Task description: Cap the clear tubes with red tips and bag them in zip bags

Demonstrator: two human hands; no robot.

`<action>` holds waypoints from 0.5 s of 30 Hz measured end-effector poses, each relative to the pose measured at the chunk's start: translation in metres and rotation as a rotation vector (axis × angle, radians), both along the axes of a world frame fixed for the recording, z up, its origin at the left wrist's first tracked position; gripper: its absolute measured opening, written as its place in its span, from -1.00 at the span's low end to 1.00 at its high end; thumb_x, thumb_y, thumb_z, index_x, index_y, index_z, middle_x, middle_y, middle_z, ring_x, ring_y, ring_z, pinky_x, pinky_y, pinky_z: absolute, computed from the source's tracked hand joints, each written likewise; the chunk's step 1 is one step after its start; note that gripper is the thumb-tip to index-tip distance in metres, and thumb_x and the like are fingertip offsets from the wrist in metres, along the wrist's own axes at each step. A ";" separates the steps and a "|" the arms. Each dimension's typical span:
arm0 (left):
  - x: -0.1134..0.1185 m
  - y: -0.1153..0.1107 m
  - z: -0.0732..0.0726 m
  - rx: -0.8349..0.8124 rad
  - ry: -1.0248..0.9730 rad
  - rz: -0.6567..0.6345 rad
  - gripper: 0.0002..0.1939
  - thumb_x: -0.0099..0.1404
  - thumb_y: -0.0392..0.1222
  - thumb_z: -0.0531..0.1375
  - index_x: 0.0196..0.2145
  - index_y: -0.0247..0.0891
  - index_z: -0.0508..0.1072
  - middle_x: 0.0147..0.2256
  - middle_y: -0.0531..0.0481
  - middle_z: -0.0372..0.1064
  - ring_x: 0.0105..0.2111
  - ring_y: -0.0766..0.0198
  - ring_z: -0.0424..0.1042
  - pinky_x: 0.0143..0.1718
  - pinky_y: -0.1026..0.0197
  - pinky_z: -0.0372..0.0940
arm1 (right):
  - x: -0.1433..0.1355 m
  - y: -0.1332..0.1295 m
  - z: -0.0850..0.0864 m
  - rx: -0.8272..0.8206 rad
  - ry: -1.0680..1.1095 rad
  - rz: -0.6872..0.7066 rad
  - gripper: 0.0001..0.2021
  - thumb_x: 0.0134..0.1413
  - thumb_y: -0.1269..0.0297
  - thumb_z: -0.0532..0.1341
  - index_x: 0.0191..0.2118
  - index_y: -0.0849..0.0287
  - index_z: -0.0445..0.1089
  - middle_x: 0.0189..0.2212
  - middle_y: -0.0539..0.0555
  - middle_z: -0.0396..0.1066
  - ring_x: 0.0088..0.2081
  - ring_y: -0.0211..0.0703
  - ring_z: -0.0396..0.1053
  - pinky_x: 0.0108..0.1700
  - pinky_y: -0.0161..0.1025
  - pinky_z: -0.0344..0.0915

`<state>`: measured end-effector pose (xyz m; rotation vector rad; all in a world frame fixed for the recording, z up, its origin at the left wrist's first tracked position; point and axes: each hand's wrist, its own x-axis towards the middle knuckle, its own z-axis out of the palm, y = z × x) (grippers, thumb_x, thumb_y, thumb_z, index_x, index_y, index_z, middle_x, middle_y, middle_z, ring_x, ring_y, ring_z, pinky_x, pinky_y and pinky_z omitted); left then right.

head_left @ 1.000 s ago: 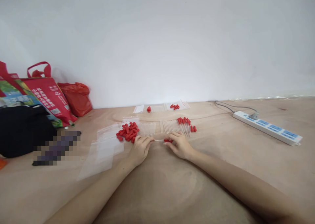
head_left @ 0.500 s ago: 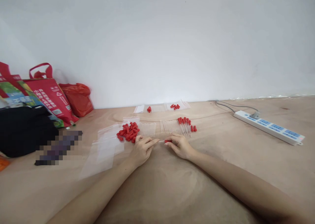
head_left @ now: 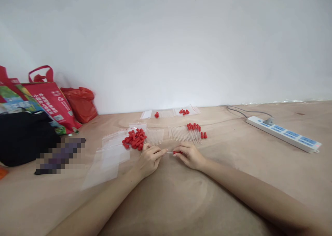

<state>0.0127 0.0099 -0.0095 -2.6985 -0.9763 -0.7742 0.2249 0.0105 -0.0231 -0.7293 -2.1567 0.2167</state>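
Note:
My left hand (head_left: 150, 159) pinches a thin clear glass tube (head_left: 169, 152). Opposite it, my right hand (head_left: 190, 155) is closed on a red rubber bulb (head_left: 177, 152), which sits at the tube's right end. How far the tube reaches into the bulb is hidden by my fingers. Just beyond my left hand lies a pile of loose red bulbs (head_left: 134, 138) on clear plastic bags. A row of clear tubes (head_left: 154, 136) lies beside the pile. Farther right is another row of tubes (head_left: 181, 133), several with red bulbs (head_left: 194, 126) on their far ends.
Clear zip bags (head_left: 109, 166) lie flat at the left. By the wall are more tubes (head_left: 166, 114) and red bulbs (head_left: 184, 111). A white power strip (head_left: 282, 134) with a grey cable is at the right. Red bags (head_left: 53, 102) and a black cloth item (head_left: 26, 137) stand far left.
My right fingers have shifted slightly on the red bulb, and more of it shows now. The tube and bulb are slightly lower. My left hand keeps its pinch.

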 end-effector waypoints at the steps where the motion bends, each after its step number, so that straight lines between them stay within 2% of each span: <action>1: 0.000 -0.001 0.000 0.000 0.012 0.004 -0.69 0.29 -0.33 -0.08 -0.16 -0.15 0.40 -0.43 0.01 0.40 -0.45 0.33 0.28 -0.30 0.16 -0.06 | 0.000 0.000 0.000 0.012 -0.012 0.004 -0.85 0.09 0.30 0.07 -0.33 0.18 0.36 -0.45 0.09 0.37 -0.37 -0.21 0.30 -0.30 -0.26 0.23; 7: 0.001 -0.003 0.000 0.010 0.044 0.003 -0.70 0.27 -0.36 -0.08 -0.20 -0.18 0.41 -0.48 0.02 0.37 -0.47 0.32 0.29 -0.32 0.16 -0.05 | 0.000 -0.002 0.001 0.052 -0.068 0.015 -0.86 0.08 0.28 0.07 -0.32 0.19 0.33 -0.42 0.11 0.35 -0.35 -0.18 0.29 -0.28 -0.22 0.22; 15: 0.009 -0.008 0.001 0.006 -0.016 -0.012 -0.71 0.29 -0.31 -0.10 -0.27 -0.22 0.41 -0.52 0.02 0.36 -0.50 0.33 0.29 -0.35 0.17 -0.03 | -0.003 -0.004 0.004 0.043 -0.088 0.025 -0.86 0.09 0.30 0.05 -0.33 0.19 0.31 -0.44 0.10 0.32 -0.37 -0.19 0.27 -0.30 -0.24 0.23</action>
